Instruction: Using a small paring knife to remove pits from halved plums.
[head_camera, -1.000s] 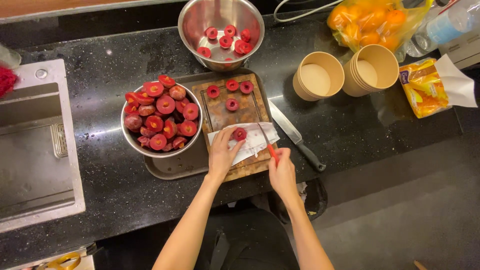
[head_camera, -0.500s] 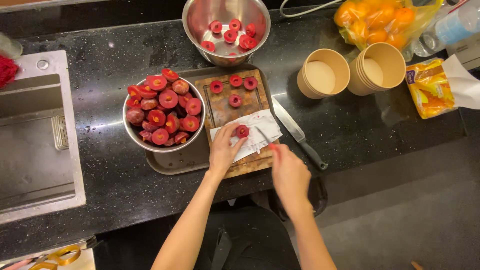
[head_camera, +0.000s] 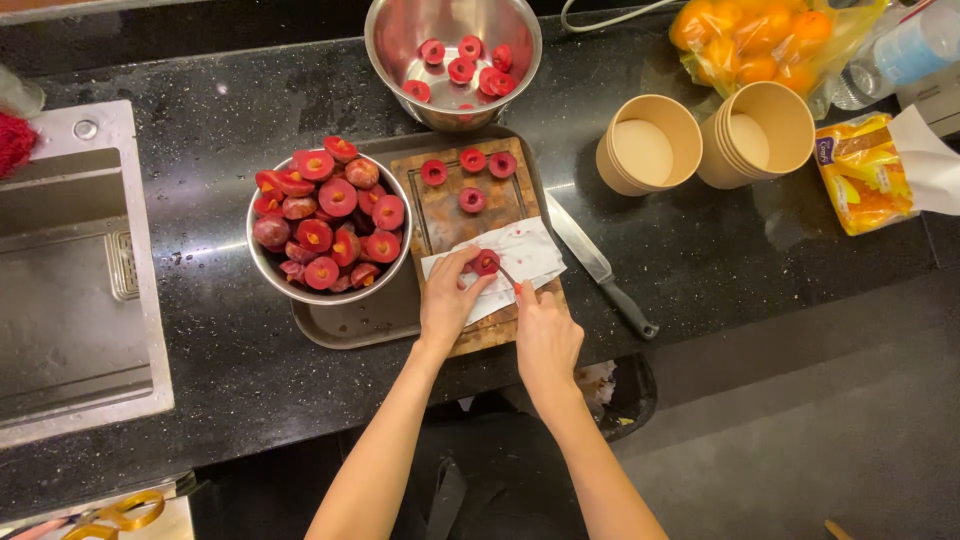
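The left hand (head_camera: 447, 300) pinched a red fruit half (head_camera: 486, 262) on the stained paper towel (head_camera: 520, 250) over the cutting board (head_camera: 450, 215), the right hand (head_camera: 545, 335) closed on a small tool (head_camera: 508, 276) (best worked shallowly, fingers clear), on a black speckled bench (head_camera: 220, 120) beside a steel sink (head_camera: 60, 270).

black stone counter (head_camera: 760, 260). steel sink (head_camera: 60, 290) at far left. large knife (head_camera: 600, 265) lying flat beside the board. two paper cup stacks (head_camera: 710, 140). bag of what appear to be oranges (head_camera: 760, 40), yellow packet (head_camera: 865, 175).
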